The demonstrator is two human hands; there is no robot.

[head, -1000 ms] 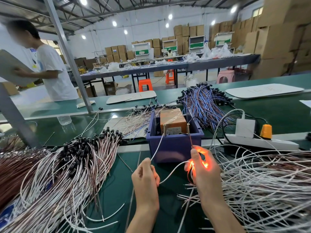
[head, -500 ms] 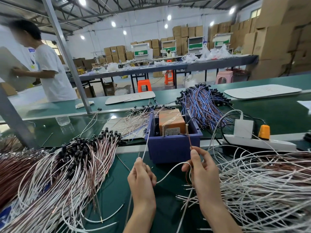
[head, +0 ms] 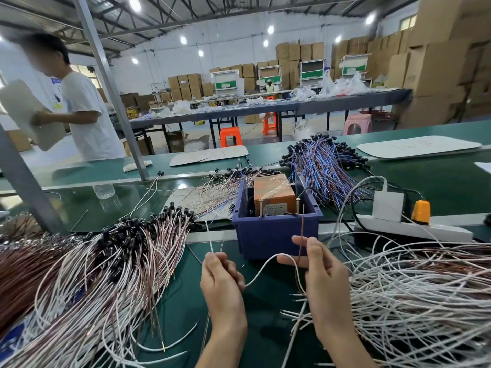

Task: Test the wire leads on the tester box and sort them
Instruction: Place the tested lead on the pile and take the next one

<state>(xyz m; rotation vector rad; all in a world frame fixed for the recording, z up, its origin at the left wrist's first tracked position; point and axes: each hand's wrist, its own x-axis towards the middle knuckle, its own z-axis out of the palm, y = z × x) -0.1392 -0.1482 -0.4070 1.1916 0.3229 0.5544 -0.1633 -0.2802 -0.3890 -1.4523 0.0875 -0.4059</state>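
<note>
The tester box [head: 273,193], orange and taped, sits in a blue bin [head: 276,235] with two upright metal posts at its front. My left hand [head: 221,277] pinches the white lead [head: 261,269], whose free end rises to the left of the bin, off the posts. My right hand [head: 320,272] grips the same wire's loop and its brown lead [head: 301,235], which runs up to the right post. No glow shows in my right hand. A pile of white-and-brown leads with black caps [head: 111,256] lies to the left. A tangled white pile [head: 414,293] lies to the right.
Blue-and-brown leads [head: 326,171] are heaped behind the bin, thinner leads [head: 212,192] at its left. A white power strip [head: 414,228] with an orange plug lies at the right. A metal post [head: 111,88] rises behind the left pile. A person in white stands at the far left.
The orange glow in my right hand has gone out. My left hand has drawn the white lead off the left post, leftward. Both hands sit slightly lower.
</note>
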